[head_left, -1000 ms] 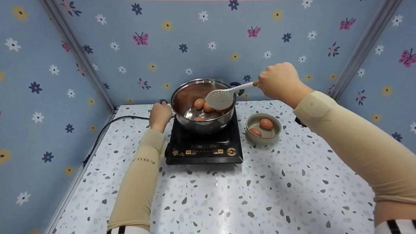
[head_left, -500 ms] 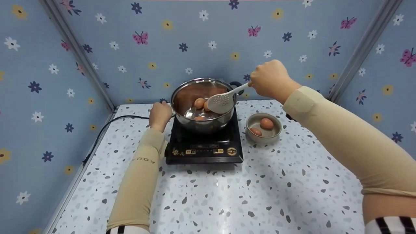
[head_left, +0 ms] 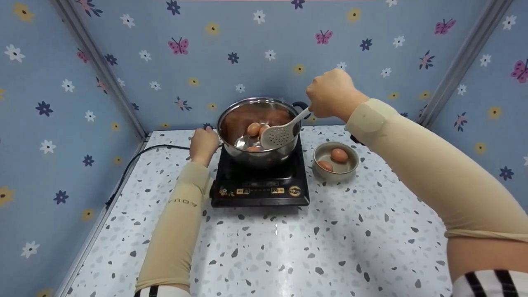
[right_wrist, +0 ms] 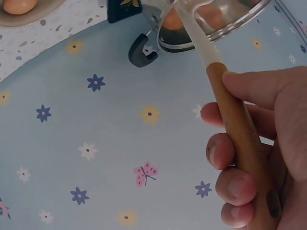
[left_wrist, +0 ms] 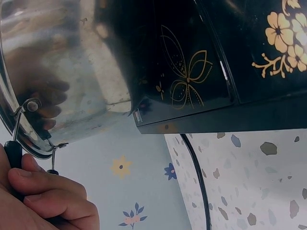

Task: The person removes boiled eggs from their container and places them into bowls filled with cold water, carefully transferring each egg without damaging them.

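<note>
My right hand grips the wooden handle of a pale slotted spoon, whose perforated head dips inside the rim of a steel pot. Several brown eggs lie in the pot, some partly hidden behind the spoon. On the pot's left side, my left hand holds its black handle, fingers curled round it in the left wrist view. To the right of the pot, a beige bowl holds two brown eggs.
Under the pot is a black induction cooker, with a black cord running off to the left. The pot's right handle sticks out toward the back wall. Flowered panels enclose the speckled table at the back and sides.
My right hand has moved left with the slotted spoon, and the spoon's handle has become steeper as its head sinks lower in the pot. My left hand stays on the pot handle.
</note>
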Tool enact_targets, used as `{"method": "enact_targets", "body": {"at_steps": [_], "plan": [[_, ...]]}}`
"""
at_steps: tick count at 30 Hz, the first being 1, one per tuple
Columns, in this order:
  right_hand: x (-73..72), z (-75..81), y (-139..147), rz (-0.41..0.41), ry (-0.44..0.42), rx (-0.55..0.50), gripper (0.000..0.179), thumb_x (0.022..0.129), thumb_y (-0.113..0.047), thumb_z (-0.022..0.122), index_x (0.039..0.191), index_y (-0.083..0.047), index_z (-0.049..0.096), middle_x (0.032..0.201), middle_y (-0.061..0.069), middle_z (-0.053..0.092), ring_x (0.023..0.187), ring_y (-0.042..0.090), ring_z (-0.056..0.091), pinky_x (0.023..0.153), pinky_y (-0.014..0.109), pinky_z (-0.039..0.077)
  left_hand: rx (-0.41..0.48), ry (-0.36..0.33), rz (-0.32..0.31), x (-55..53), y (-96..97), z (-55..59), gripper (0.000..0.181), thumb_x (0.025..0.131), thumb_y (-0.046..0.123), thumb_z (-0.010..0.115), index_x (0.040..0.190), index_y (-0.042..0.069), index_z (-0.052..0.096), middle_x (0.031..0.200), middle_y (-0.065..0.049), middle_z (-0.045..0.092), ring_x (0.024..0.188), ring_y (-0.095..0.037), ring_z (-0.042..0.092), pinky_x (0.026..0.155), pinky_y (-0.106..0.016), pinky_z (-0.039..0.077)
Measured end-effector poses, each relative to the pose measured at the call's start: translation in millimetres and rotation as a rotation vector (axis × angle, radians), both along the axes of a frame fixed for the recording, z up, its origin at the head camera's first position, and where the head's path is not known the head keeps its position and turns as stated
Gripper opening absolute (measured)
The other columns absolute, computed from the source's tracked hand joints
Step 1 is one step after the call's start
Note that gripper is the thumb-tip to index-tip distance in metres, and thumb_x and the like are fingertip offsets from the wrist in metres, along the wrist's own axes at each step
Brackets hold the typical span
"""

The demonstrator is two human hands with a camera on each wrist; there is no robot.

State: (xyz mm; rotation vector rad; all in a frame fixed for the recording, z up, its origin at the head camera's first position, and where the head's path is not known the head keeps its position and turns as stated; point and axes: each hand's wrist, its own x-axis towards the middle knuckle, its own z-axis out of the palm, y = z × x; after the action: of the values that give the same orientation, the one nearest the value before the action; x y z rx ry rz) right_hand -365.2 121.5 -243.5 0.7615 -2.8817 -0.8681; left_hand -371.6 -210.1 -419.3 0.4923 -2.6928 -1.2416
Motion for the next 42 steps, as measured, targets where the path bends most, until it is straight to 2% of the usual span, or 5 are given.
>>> {"method": "enact_targets", "body": {"at_steps": [12,18,23,29,42], "plan": [[-7.0,2.6,6.9,-0.065,-0.128,-0.044,0.041,0.101,-0.05,0.067,0.106,-0.011,0.074,0.101,0.01,0.075,0.082,0.027,0.062,0.073,0.052,0.061,-0.013,0.003,-0.004,-0.8,4.6,0.1,0.053,0.118,0.031,0.025,0.111,-0.001,0.067,0.093,-0.014,0.061,0.087,-0.034,0.06,0.081,-0.048,0.048],[-8.4,-3.2,8.8,-0.097,-0.172,-0.086,0.043,0.101,-0.05,0.067,0.113,-0.01,0.076,0.103,0.011,0.077,0.083,0.027,0.064,0.075,0.05,0.061,-0.007,0.002,0.001,1.4,3.7,2.2,0.056,0.118,0.03,0.026,0.124,-0.007,0.068,0.11,-0.025,0.07,0.103,-0.043,0.067,0.091,-0.055,0.052],[-9.5,-9.7,8.5,-0.099,-0.191,-0.126,0.042,0.1,-0.051,0.067,0.105,-0.01,0.077,0.095,0.008,0.075,0.081,0.025,0.062,0.07,0.048,0.059,-0.008,0.003,0.005,0.3,2.1,1.1,0.056,0.117,0.029,0.028,0.136,-0.011,0.063,0.131,-0.034,0.068,0.123,-0.051,0.066,0.105,-0.062,0.051],[-10.1,-18.2,7.0,-0.095,-0.205,-0.169,0.042,0.099,-0.052,0.067,0.094,-0.012,0.076,0.089,0.006,0.07,0.078,0.024,0.06,0.064,0.048,0.055,-0.018,0.008,0.015,-1.9,1.2,-1.8,0.057,0.117,0.03,0.03,0.136,-0.012,0.063,0.135,-0.035,0.068,0.128,-0.053,0.065,0.108,-0.064,0.051],[-18.9,-34.0,5.6,-0.186,-0.366,-0.318,0.044,0.101,-0.057,0.067,0.094,-0.015,0.075,0.088,0.001,0.066,0.078,0.022,0.058,0.065,0.04,0.047,0.004,0.02,0.002,2.4,4.4,-1.5,0.054,0.118,0.029,0.026,0.117,-0.005,0.068,0.093,-0.016,0.064,0.081,-0.032,0.06,0.078,-0.048,0.048]]}}
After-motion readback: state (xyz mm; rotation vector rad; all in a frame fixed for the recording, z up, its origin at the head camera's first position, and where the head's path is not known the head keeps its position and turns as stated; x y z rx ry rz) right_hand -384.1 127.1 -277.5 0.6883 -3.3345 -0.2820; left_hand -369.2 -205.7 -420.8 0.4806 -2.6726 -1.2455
